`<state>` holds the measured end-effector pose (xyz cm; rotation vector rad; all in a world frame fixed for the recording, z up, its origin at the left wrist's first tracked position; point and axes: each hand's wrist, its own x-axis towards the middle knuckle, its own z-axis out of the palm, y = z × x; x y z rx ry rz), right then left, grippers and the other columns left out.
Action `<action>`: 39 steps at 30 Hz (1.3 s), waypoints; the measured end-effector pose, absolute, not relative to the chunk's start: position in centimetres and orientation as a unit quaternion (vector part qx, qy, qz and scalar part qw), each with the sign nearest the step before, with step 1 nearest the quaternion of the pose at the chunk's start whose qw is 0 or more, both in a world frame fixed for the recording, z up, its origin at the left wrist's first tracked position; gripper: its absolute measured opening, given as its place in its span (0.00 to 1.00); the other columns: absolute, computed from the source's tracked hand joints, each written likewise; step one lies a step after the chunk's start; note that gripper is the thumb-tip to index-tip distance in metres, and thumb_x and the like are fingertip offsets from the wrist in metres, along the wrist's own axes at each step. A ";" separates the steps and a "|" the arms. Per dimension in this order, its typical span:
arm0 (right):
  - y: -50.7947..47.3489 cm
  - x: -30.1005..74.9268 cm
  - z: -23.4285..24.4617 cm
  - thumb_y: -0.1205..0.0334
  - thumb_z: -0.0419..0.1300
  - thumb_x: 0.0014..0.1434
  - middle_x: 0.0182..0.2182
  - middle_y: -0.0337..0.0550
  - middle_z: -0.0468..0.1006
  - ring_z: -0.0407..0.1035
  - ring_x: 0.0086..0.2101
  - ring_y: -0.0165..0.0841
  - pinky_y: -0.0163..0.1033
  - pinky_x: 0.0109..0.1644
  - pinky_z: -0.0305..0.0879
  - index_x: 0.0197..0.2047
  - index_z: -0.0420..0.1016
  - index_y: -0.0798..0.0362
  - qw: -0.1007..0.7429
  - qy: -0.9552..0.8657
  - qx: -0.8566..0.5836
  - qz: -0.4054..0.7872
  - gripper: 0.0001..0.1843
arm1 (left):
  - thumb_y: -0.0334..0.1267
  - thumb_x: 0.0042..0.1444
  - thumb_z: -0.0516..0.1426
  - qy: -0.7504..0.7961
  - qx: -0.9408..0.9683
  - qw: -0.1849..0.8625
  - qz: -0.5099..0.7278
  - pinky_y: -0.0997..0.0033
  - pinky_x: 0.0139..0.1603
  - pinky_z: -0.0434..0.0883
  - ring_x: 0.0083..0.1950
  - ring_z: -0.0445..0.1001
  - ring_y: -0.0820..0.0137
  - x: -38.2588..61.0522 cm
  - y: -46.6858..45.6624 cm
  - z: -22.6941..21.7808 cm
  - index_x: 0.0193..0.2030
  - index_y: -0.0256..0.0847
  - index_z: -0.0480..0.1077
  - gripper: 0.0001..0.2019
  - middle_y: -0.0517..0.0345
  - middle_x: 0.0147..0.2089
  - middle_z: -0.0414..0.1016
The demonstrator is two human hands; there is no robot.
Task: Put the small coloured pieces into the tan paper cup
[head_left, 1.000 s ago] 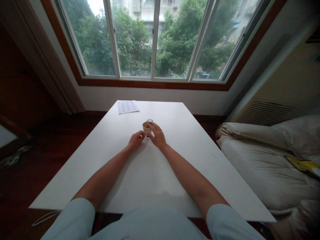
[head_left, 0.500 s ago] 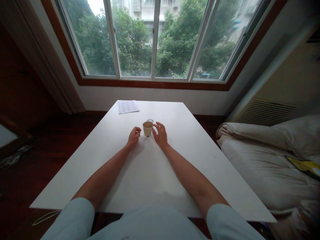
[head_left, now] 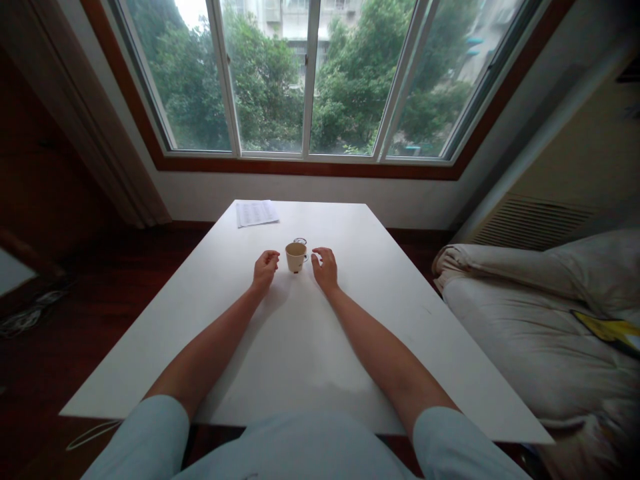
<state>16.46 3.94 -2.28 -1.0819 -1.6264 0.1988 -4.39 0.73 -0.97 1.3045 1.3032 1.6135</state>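
A small beige cup (head_left: pixel 295 259) stands upright on the white table (head_left: pixel 305 347), its handle pointing right. My left hand (head_left: pixel 265 269) is just left of the cup, fingers loosely curved and a narrow gap between them and its side. On the handle side is my right hand (head_left: pixel 325 269), thumb and fingers apart, not touching the cup. Neither hand holds anything. Behind the cup's rim lies a thin dark looped item (head_left: pixel 300 241), partly hidden and too small to name.
Printed paper sheets (head_left: pixel 257 213) lie at the table's far left corner. Beyond the table is a wall with a wide window (head_left: pixel 270 87). A cushioned seat with pale covers (head_left: pixel 520 327) stands to the right, and a curtain (head_left: pixel 100 133) hangs at left.
My right hand has drawn back to the right, baring the cup's handle. My left hand has shifted slightly left, away from the cup. The cup stays in place.
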 end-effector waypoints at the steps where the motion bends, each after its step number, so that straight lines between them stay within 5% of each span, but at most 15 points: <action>1: 4.1 16.5 -2.3 0.56 0.50 0.66 0.46 0.49 0.73 0.66 0.48 0.38 0.45 0.49 0.69 0.47 0.74 0.52 0.558 -0.683 -0.463 0.090 0.15 | 0.44 0.54 0.56 0.503 0.502 0.336 0.619 0.77 0.26 0.63 0.26 0.64 0.78 -4.5 0.7 -1.0 0.42 0.39 0.70 0.13 0.59 0.33 0.69; 8: 4.7 16.9 -2.8 0.56 0.50 0.65 0.41 0.49 0.74 0.67 0.42 0.37 0.41 0.41 0.69 0.42 0.75 0.55 0.567 -0.654 -0.487 0.114 0.15 | 0.46 0.55 0.57 0.511 0.509 0.308 0.620 0.76 0.29 0.66 0.28 0.66 0.76 -4.4 0.4 -0.5 0.42 0.38 0.74 0.15 0.57 0.33 0.74; 16: 5.1 16.7 -3.2 0.55 0.50 0.65 0.38 0.48 0.74 0.67 0.40 0.36 0.40 0.41 0.68 0.39 0.75 0.54 0.563 -0.655 -0.491 0.111 0.15 | 0.41 0.61 0.53 0.525 0.604 0.215 0.561 0.73 0.37 0.71 0.30 0.70 0.76 -3.9 -1.3 0.8 0.54 0.40 0.72 0.17 0.53 0.47 0.78; 23: 5.0 16.5 -3.2 0.55 0.51 0.64 0.38 0.48 0.75 0.68 0.39 0.36 0.40 0.40 0.67 0.38 0.75 0.54 0.558 -0.656 -0.496 0.114 0.15 | 0.35 0.62 0.51 0.506 0.721 0.069 0.469 0.69 0.45 0.73 0.39 0.72 0.72 -2.9 -3.0 1.9 0.65 0.43 0.63 0.24 0.48 0.65 0.64; 31: 5.0 16.4 -3.2 0.54 0.50 0.63 0.33 0.43 0.76 0.67 0.32 0.33 0.38 0.39 0.64 0.35 0.75 0.52 0.523 -0.668 -0.516 0.116 0.15 | 0.34 0.58 0.57 0.507 0.777 0.043 0.370 0.63 0.49 0.74 0.56 0.72 0.61 -2.6 -3.1 1.7 0.69 0.48 0.58 0.30 0.49 0.72 0.53; 39: 2.9 16.0 -1.5 0.52 0.49 0.66 0.22 0.36 0.71 0.62 0.25 0.30 0.34 0.32 0.56 0.38 0.76 0.51 0.458 -0.726 -0.506 0.085 0.18 | 0.35 0.61 0.54 0.509 0.742 0.052 0.434 0.66 0.45 0.75 0.46 0.74 0.69 -3.2 -2.5 1.0 0.66 0.46 0.60 0.26 0.47 0.70 0.55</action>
